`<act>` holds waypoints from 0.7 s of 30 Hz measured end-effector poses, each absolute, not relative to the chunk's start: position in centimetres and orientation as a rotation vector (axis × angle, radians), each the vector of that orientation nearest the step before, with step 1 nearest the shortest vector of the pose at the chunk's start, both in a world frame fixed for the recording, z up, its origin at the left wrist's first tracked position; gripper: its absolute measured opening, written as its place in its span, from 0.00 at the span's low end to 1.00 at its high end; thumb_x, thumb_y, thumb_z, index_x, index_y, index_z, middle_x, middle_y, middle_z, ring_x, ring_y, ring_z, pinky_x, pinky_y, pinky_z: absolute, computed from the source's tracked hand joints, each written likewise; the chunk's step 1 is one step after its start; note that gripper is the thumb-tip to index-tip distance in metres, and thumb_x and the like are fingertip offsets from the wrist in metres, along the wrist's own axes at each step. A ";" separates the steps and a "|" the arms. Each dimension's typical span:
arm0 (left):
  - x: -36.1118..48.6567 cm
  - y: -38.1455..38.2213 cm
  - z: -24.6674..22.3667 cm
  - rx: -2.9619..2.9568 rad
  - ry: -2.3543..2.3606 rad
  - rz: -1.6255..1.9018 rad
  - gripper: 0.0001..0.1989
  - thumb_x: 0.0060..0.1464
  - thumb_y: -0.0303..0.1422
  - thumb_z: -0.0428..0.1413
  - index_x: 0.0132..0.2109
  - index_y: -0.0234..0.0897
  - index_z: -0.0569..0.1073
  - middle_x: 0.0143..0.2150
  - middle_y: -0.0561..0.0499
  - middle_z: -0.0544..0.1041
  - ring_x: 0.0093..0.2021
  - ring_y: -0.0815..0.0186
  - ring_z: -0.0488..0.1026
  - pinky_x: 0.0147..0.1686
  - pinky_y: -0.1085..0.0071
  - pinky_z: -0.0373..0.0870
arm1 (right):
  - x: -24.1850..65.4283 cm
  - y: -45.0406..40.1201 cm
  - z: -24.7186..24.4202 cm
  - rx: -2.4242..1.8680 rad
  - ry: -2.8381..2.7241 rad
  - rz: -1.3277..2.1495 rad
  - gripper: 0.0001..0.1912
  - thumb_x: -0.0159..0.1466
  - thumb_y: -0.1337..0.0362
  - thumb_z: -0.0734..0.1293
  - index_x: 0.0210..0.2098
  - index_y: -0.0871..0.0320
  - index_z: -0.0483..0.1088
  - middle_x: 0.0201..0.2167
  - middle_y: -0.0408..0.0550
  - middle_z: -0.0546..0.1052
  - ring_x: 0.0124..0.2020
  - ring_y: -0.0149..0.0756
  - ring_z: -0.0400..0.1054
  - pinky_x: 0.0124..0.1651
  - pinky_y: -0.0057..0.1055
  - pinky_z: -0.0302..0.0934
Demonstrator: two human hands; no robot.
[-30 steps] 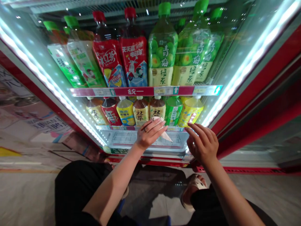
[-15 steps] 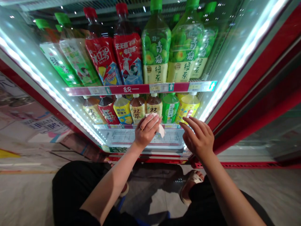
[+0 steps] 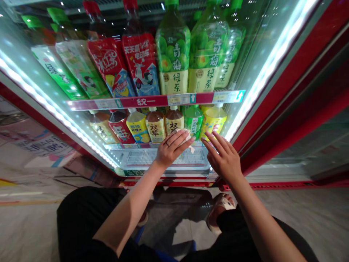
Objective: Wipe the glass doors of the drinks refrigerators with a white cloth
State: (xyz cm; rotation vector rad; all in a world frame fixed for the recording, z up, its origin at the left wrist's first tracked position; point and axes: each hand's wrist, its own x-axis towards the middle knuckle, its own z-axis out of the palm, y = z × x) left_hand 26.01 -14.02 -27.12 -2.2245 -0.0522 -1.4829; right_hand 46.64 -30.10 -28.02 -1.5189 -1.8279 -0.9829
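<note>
My left hand (image 3: 171, 148) lies flat against the glass door (image 3: 256, 65) of a lit drinks cooler, holding a crumpled white tissue (image 3: 186, 138) under its fingers. Most of the tissue is hidden by the hand. My right hand (image 3: 223, 157) is beside it with fingers spread, holding nothing, its fingertips at or very near the glass. Just behind the glass, in front of both hands, stand small drink bottles (image 3: 155, 125) on the lower shelf. Larger green tea bottles (image 3: 173, 54) stand on the shelf above.
A shelf price strip (image 3: 155, 101) runs across the cooler, with a wire grille (image 3: 165, 158) below the bottles. LED strips line the door's red frame (image 3: 272, 120). My black-clothed legs and a sandalled foot (image 3: 220, 211) are below, above a tiled floor.
The whole view has shifted slightly, with the cooler moving up and left. The tissue is now more covered by my left hand, and my right hand's fingers are spread wider.
</note>
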 end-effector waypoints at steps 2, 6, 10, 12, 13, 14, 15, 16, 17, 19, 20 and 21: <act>25.4 -14.0 -27.2 -2.219 -0.051 -1.455 0.30 0.71 0.24 0.58 0.76 0.37 0.63 0.64 0.47 0.82 0.72 0.64 0.71 0.72 0.64 0.72 | 46.7 -30.2 -28.0 -1.521 -1.833 -0.989 0.40 0.69 0.76 0.65 0.77 0.51 0.58 0.73 0.51 0.71 0.75 0.48 0.64 0.71 0.48 0.68; 25.7 -14.5 -26.8 -2.195 -0.182 -1.475 0.26 0.73 0.22 0.52 0.74 0.37 0.65 0.65 0.49 0.81 0.74 0.66 0.69 0.73 0.63 0.71 | 46.8 -30.3 -28.1 -1.524 -1.835 -0.980 0.40 0.69 0.75 0.66 0.77 0.51 0.58 0.73 0.52 0.70 0.74 0.49 0.64 0.71 0.49 0.68; 26.8 -15.5 -26.6 -2.280 -0.167 -1.309 0.25 0.75 0.25 0.51 0.74 0.39 0.66 0.69 0.52 0.77 0.74 0.65 0.69 0.72 0.63 0.73 | 46.8 -30.2 -28.2 -1.529 -1.834 -0.954 0.40 0.69 0.75 0.66 0.77 0.49 0.58 0.73 0.51 0.70 0.74 0.49 0.64 0.71 0.50 0.68; 26.8 -15.8 -26.8 -2.328 -0.144 -1.216 0.26 0.75 0.26 0.50 0.76 0.42 0.63 0.71 0.54 0.76 0.74 0.66 0.69 0.71 0.62 0.74 | 46.8 -30.3 -28.1 -1.517 -1.836 -0.976 0.40 0.69 0.75 0.66 0.77 0.51 0.58 0.73 0.52 0.71 0.74 0.49 0.64 0.70 0.49 0.68; 26.6 -15.9 -27.0 -2.351 -0.144 -1.192 0.27 0.75 0.26 0.50 0.77 0.43 0.61 0.71 0.54 0.75 0.74 0.66 0.69 0.71 0.62 0.74 | 46.8 -30.3 -28.1 -1.513 -1.835 -0.991 0.39 0.69 0.75 0.66 0.77 0.52 0.58 0.72 0.53 0.71 0.74 0.49 0.65 0.70 0.48 0.68; 26.4 -15.9 -27.1 -2.368 -0.150 -1.189 0.29 0.75 0.26 0.50 0.78 0.44 0.59 0.71 0.54 0.75 0.73 0.66 0.69 0.71 0.62 0.74 | 46.8 -30.4 -28.0 -1.512 -1.833 -1.004 0.39 0.69 0.76 0.66 0.77 0.53 0.58 0.72 0.53 0.71 0.74 0.48 0.65 0.70 0.48 0.68; 26.2 -15.9 -27.1 -2.375 -0.168 -1.209 0.31 0.75 0.25 0.51 0.79 0.44 0.56 0.71 0.53 0.75 0.73 0.66 0.69 0.72 0.62 0.73 | 46.8 -30.5 -28.0 -1.514 -1.830 -1.011 0.39 0.69 0.76 0.66 0.77 0.53 0.58 0.72 0.53 0.72 0.74 0.48 0.65 0.70 0.48 0.68; 26.1 -15.9 -27.2 -2.371 -0.193 -1.249 0.32 0.74 0.24 0.51 0.80 0.44 0.55 0.71 0.52 0.75 0.74 0.66 0.69 0.73 0.63 0.71 | 46.8 -30.6 -28.0 -1.517 -1.827 -1.013 0.39 0.69 0.76 0.66 0.77 0.53 0.58 0.72 0.53 0.72 0.74 0.48 0.65 0.70 0.47 0.68; 26.1 -15.9 -27.1 -2.357 -0.223 -1.302 0.33 0.74 0.23 0.51 0.80 0.43 0.54 0.71 0.52 0.76 0.74 0.66 0.68 0.74 0.63 0.69 | 46.8 -30.7 -28.0 -1.519 -1.824 -1.013 0.40 0.69 0.76 0.66 0.77 0.53 0.58 0.72 0.53 0.72 0.74 0.48 0.65 0.70 0.47 0.67; 26.5 -16.0 -27.0 -2.318 -0.279 -1.405 0.32 0.73 0.21 0.50 0.79 0.40 0.56 0.70 0.50 0.77 0.76 0.66 0.66 0.77 0.64 0.65 | 46.8 -30.7 -28.0 -1.522 -1.817 -1.013 0.40 0.69 0.76 0.66 0.78 0.53 0.56 0.72 0.53 0.72 0.74 0.48 0.66 0.70 0.47 0.67; 26.9 -16.1 -26.9 -2.308 -0.294 -1.439 0.31 0.73 0.21 0.49 0.79 0.40 0.58 0.70 0.50 0.77 0.76 0.66 0.65 0.77 0.64 0.64 | 46.9 -30.8 -28.1 -1.522 -1.814 -1.019 0.41 0.69 0.76 0.66 0.78 0.54 0.56 0.72 0.53 0.72 0.74 0.48 0.66 0.70 0.46 0.67; 27.2 -16.2 -26.8 -2.306 -0.294 -1.453 0.30 0.74 0.21 0.48 0.78 0.39 0.59 0.70 0.50 0.77 0.76 0.66 0.65 0.77 0.64 0.63 | 46.9 -30.7 -28.1 -1.523 -1.812 -1.027 0.41 0.69 0.76 0.66 0.78 0.54 0.56 0.71 0.54 0.72 0.74 0.48 0.66 0.70 0.46 0.67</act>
